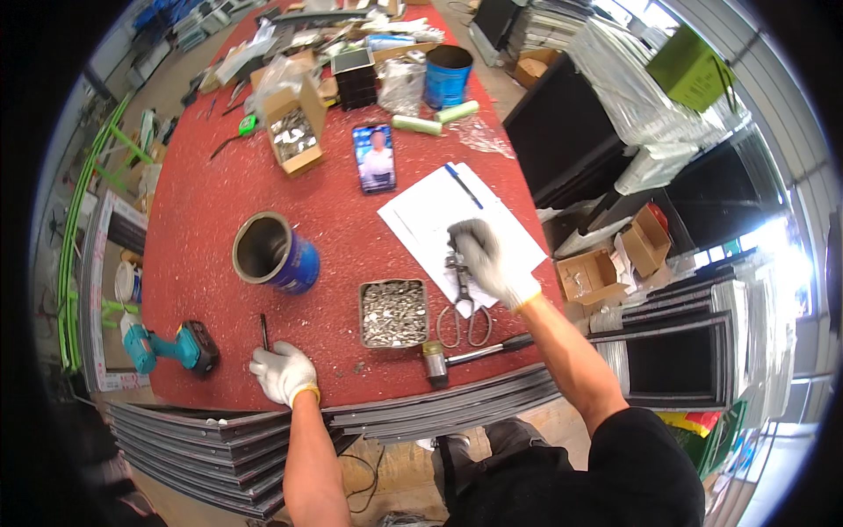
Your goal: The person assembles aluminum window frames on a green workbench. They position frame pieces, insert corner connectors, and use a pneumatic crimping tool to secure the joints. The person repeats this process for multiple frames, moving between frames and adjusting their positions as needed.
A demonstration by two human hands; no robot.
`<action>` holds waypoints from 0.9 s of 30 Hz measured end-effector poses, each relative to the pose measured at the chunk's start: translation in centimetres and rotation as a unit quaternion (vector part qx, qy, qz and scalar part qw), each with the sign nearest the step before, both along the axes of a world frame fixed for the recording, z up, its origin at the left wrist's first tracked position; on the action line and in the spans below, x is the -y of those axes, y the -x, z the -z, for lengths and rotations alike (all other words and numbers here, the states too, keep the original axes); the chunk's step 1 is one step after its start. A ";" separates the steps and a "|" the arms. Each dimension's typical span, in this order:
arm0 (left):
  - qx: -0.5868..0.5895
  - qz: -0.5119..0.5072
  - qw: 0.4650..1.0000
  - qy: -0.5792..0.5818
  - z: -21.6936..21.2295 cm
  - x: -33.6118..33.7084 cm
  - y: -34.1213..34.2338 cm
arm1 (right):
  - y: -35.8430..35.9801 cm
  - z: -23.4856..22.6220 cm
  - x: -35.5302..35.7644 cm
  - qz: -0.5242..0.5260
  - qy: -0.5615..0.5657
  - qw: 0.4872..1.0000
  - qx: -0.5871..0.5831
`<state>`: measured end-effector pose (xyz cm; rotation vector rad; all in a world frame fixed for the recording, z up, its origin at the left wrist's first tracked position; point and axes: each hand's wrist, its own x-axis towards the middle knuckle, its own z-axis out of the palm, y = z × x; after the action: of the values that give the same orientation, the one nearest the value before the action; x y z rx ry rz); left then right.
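Observation:
My left hand (284,374), in a white glove, is at the near left of the red table (342,255). Its fingers are curled at the lower end of a thin black rod (263,330), whose exact kind I cannot make out. Over the white paper sheets (421,202) my right hand (485,256), gloved and slightly blurred, closes about the blade end of metal scissors (463,285). Their two handle loops point toward me. A square tin of small metal pieces (392,314) sits left of the scissors, with a hammer (435,362) nearer the table's front edge.
A blue can (299,265) and a teal cordless drill (180,347) are on the left. Farther back lie a phone (375,158), a carton of metal pieces (303,160), green rolls (417,125) and another blue can (448,79). Stacked dark frames (457,404) line the near edge.

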<state>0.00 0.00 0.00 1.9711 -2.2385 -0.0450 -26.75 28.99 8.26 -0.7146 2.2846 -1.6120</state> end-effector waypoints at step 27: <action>-0.379 -0.016 0.898 -0.221 1.6 -29.5 -34.8 | -30.1 -0.5 -22.6 -0.048 -0.236 0.970 -0.021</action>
<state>34.82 29.46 -1.59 1.7124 -1.7470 -1.1895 3.34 51.59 8.74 -0.7226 2.4817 -0.9576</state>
